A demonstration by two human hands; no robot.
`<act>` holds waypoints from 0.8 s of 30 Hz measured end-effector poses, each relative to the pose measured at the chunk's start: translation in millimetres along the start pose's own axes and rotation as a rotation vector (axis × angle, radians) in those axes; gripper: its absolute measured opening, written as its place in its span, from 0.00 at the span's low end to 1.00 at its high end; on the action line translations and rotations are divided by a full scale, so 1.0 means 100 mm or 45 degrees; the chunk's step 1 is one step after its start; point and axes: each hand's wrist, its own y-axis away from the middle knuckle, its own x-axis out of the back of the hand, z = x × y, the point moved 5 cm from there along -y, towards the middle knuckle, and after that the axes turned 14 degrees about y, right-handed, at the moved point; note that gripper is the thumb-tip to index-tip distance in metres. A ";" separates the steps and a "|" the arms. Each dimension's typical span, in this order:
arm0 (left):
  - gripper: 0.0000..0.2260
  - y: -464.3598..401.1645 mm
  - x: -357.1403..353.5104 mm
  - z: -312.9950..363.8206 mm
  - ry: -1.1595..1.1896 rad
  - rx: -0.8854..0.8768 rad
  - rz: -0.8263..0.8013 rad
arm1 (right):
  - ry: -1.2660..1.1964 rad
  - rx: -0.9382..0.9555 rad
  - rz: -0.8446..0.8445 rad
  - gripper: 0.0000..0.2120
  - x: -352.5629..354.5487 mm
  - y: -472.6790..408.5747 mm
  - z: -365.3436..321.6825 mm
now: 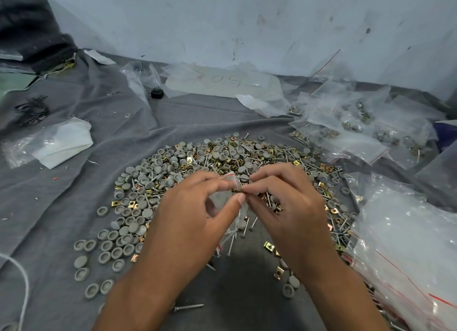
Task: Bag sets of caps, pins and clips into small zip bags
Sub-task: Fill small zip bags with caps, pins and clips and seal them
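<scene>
Left hand raised over the middle of the pile, thumb and fingers pinching the mouth of a small zip bag, red-striped top edge showing above the fingertips. Right hand just beside it, fingertips pinching a brass clip at the bag's opening, seemingly feeding it in. Several pins visible low inside the clear bag; caps inside, cannot tell. Beneath both hands, spread on grey cloth, a large heap of loose parts: grey caps, steel pins, brass clips, mixed together. To the far right, a cluster of filled bags lying flat. At near right, a stack of empty zip bags. Judging by this: a fair number of sets done, current set partway, much loose stock left.
</scene>
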 end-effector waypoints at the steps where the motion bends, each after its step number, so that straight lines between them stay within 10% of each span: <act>1: 0.16 0.00 0.00 0.01 -0.008 -0.001 0.001 | -0.006 0.010 -0.001 0.06 0.00 0.00 -0.01; 24: 0.11 0.01 0.04 0.01 0.161 0.080 -0.008 | -0.110 0.123 0.003 0.05 0.00 -0.01 -0.04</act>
